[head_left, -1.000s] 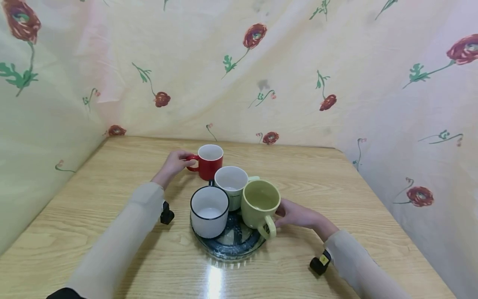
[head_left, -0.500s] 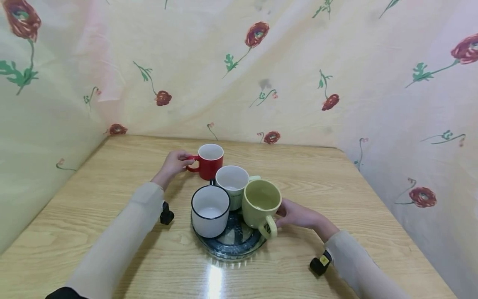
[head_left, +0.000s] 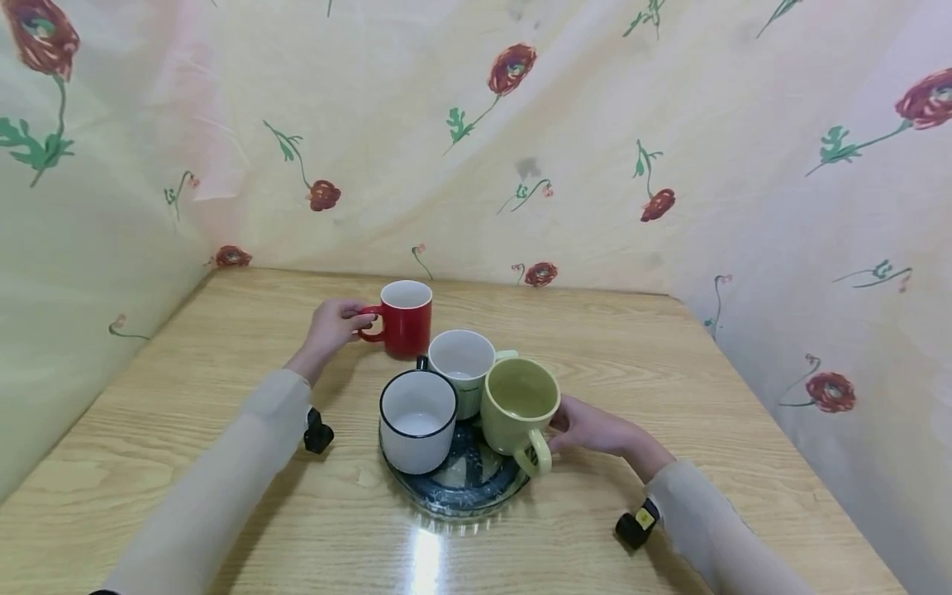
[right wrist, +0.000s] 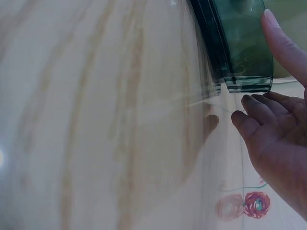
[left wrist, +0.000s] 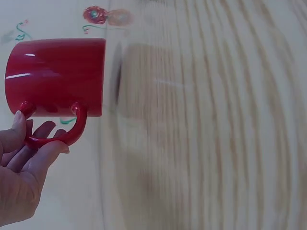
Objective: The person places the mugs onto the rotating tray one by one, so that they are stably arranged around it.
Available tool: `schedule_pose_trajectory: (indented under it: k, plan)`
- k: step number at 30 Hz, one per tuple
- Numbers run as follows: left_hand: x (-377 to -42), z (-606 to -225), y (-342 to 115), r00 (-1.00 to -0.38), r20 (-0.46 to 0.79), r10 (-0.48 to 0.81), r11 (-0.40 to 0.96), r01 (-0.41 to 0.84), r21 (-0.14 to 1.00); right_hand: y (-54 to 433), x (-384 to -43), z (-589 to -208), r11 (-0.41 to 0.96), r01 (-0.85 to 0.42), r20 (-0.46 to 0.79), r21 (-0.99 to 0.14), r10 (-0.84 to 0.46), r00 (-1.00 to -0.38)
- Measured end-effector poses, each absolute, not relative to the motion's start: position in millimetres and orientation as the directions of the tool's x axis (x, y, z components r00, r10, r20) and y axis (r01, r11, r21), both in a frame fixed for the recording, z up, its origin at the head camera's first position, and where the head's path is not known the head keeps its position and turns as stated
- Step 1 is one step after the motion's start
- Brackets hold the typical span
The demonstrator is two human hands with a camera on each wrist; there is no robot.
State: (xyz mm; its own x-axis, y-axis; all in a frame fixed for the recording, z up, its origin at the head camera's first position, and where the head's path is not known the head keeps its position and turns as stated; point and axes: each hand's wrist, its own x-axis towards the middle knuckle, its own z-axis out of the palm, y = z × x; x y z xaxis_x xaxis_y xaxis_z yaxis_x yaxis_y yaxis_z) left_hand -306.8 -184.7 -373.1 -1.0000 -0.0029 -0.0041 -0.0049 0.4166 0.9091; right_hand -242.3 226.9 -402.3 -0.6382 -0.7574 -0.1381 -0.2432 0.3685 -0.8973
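Note:
In the head view my left hand (head_left: 330,326) pinches the handle of a red mug (head_left: 409,329) behind the tray. The left wrist view has that red mug (left wrist: 55,76) upright, its base slightly off the table. My right hand (head_left: 591,426) is at the right side of a dark round glass tray (head_left: 464,496), next to a yellow-green mug (head_left: 513,426). In the right wrist view its thumb (right wrist: 285,45) lies along the glass tray (right wrist: 244,43), with the fingers loosely bent below; exact contact is unclear. A white mug with a black rim (head_left: 416,442) and a pale mug (head_left: 463,364) share the tray.
The wooden table (head_left: 223,347) carries all of this. A floral cloth (head_left: 416,149) hangs around its back and sides. The mugs on the tray stand close together. The yellow-green mug's handle juts over the tray's front right edge.
Over the last half second my left hand has taken the red mug leftward and slightly up, away from the pale mug. My right hand and the mugs on the tray have stayed put.

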Motion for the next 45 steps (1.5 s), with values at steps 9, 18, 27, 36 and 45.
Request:
schedule_pose_trajectory:
  k: [9,18,27,36,45]
  plan:
    - [-289,-357,-210,-0.996,0.080,-0.035,0.431,0.057,0.900,226,-242,-402,0.366,-0.245,-0.137,-0.898,-0.761,-0.634]
    - [-257,-340,-225,-0.992,0.124,-0.031,0.459,0.096,0.883,226,-240,-402,0.374,-0.238,-0.144,-0.896,-0.754,-0.641]
    - [-228,-329,-233,-0.983,0.182,-0.027,0.516,0.142,0.845,225,-238,-401,0.375,-0.229,-0.147,-0.898,-0.748,-0.647]
    - [-208,-326,-247,-0.977,0.212,-0.012,0.552,0.171,0.816,225,-237,-400,0.376,-0.234,-0.148,-0.897,-0.752,-0.643]
    - [-195,-332,-255,-0.984,0.177,0.006,0.555,0.151,0.818,224,-238,-401,0.376,-0.225,-0.152,-0.899,-0.749,-0.645]
